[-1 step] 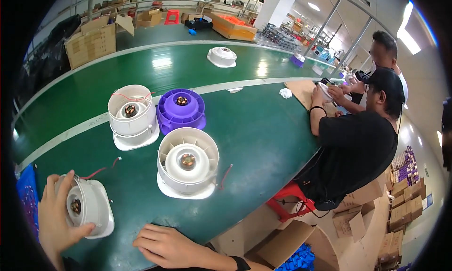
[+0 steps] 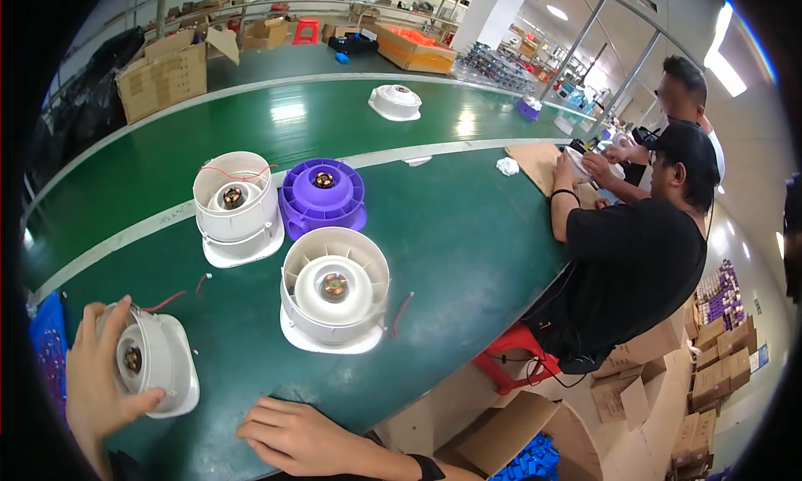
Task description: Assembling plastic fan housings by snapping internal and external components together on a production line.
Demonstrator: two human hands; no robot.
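Observation:
My left hand [image 2: 93,381] grips a white round fan housing [image 2: 170,366] at the lower left, fingers over its far rim and thumb on the near side. This housing is tilted and shows a copper-wound motor core; a red wire [image 2: 164,302] trails from its top. My right hand [image 2: 294,435] rests on the green table, fingers loosely bent and holding nothing. Ahead stand a white fan housing [image 2: 334,322] with inner vanes, another white housing [image 2: 236,198] with a red wire across its top, and a purple fan housing [image 2: 324,198].
A white housing [image 2: 395,102] sits on the green belt [image 2: 242,113] beyond the table. A blue bag [image 2: 48,339] lies left of my left hand. On the right, a co-worker in black [image 2: 635,247] handles a white part. A carton of blue pieces [image 2: 530,460] stands below the table edge.
The housing in my left hand has shifted very slightly left, and its red wire has moved a little with it. My right hand stays in place.

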